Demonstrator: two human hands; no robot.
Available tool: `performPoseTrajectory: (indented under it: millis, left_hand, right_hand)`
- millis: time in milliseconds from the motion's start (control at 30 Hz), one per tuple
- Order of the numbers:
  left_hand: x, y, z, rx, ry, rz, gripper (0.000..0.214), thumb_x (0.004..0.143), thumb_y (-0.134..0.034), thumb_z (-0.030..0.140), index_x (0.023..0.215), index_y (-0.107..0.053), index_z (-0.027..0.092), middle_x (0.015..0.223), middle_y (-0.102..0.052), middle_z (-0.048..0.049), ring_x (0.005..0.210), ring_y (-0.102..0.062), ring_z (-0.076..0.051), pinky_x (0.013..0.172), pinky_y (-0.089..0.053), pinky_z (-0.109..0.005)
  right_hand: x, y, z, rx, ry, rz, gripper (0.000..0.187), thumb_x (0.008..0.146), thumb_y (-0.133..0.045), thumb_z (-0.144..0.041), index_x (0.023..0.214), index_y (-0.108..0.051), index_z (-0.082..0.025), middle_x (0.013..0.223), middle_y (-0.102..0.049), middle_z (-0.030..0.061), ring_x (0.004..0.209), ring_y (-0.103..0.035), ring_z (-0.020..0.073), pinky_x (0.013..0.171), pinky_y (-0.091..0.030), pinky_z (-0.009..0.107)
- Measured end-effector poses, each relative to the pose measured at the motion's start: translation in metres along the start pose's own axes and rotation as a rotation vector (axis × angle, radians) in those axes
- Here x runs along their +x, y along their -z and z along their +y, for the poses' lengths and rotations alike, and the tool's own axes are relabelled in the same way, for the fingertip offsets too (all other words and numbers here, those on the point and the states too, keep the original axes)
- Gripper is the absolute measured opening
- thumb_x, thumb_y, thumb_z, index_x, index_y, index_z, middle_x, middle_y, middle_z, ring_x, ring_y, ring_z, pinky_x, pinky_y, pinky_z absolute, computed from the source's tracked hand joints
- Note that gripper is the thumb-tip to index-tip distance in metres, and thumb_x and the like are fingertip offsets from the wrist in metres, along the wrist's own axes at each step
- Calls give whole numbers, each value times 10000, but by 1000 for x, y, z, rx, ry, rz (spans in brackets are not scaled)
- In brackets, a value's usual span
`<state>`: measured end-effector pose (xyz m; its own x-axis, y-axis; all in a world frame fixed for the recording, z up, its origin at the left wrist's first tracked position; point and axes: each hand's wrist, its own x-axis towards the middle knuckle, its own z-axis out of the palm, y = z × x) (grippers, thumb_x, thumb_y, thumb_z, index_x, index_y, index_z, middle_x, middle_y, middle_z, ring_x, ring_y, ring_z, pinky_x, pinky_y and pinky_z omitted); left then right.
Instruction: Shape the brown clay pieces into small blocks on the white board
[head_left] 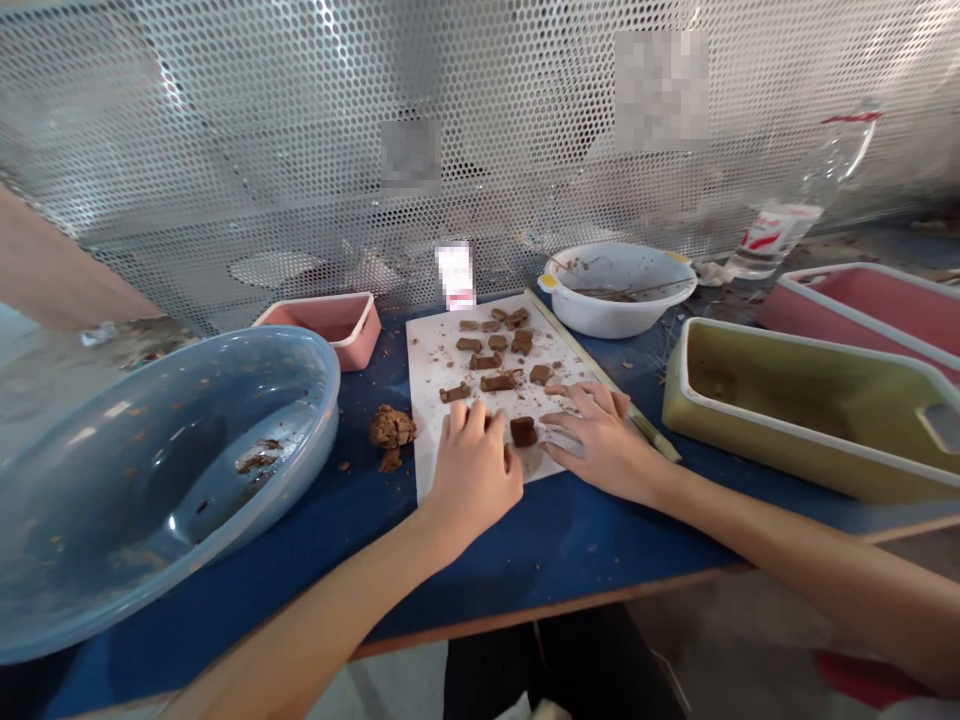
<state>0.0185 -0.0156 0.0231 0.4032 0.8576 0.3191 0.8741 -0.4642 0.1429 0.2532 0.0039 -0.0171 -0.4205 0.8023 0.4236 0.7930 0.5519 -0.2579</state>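
A white board (442,350) lies on the blue table (540,540) with several small brown clay pieces (491,360) spread over it. My left hand (472,465) rests knuckles-up on the board's near edge, fingers curled down beside a dark brown block (523,431). My right hand (596,430) lies flat on the board just right of that block, fingers stretched out and apart, holding nothing. A lump of brown clay (391,427) sits on the table left of the board.
A large blue basin (150,470) is at the left, a pink tray (341,322) behind it. A white bowl (619,285) stands behind the board. A yellow-green tray (795,405), a pink tray (877,305) and a plastic bottle (795,215) are right. A perforated metal screen (300,120) backs the table.
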Motion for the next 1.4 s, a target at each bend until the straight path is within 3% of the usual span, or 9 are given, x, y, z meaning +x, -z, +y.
performPoseTrajectory:
  millis: [100,200,300,633,900,1167,1400]
  left_hand:
    - [6,-3,-9,-91,-15,15,600,971,-727,347,1515,-546,170,1323,-660,-162,1289,-503,-405,1063,-484,-575]
    - [11,-10,-18,-186,-11,-59,813,936,-816,396,1617,-419,197,1383,-675,-160,1358,-492,-415,1119,-441,-576]
    - [14,-16,-23,-228,11,-113,888,908,-862,419,1633,-395,203,1356,-701,-162,1367,-504,-422,1124,-429,-580]
    - [17,-24,-27,-297,9,-109,821,939,-855,373,1633,-429,272,1297,-740,-113,1358,-551,-379,1136,-411,-557]
    - [20,-23,-28,-277,-11,-95,780,945,-847,320,1612,-450,241,1256,-753,-117,1357,-566,-375,1135,-412,-566]
    - [21,-28,-34,-313,-9,-95,793,952,-844,392,1619,-446,236,1259,-756,-123,1324,-583,-368,1141,-408,-576]
    - [24,-27,-34,-318,22,-105,713,963,-826,315,1580,-490,200,1245,-780,-110,1347,-571,-364,1148,-395,-564]
  right_hand:
    - [4,-3,2,3,-19,-14,226,1000,-720,-478,1126,-809,-314,1490,-619,109,1372,-534,437,1103,-481,685]
    - [8,-5,2,-20,-9,-34,213,1006,-718,-487,1116,-805,-327,1462,-627,108,1343,-540,452,1043,-490,698]
    - [10,-7,2,-36,-1,-33,232,1016,-691,-488,1108,-812,-313,1455,-626,125,1327,-535,460,1012,-498,703]
    - [14,-12,4,-16,-19,-18,245,1004,-714,-518,1046,-812,-298,1447,-619,128,1323,-504,441,1015,-483,673]
    - [13,-15,7,-45,13,-6,227,1008,-723,-521,1049,-784,-306,1447,-628,102,1323,-527,412,1019,-493,626]
    - [14,-12,6,-63,1,-65,210,1033,-701,-462,1126,-794,-299,1441,-620,118,1330,-527,396,1046,-468,584]
    - [15,-16,10,-36,25,-15,216,1053,-669,-459,1099,-815,-308,1391,-637,103,1305,-532,371,1018,-472,574]
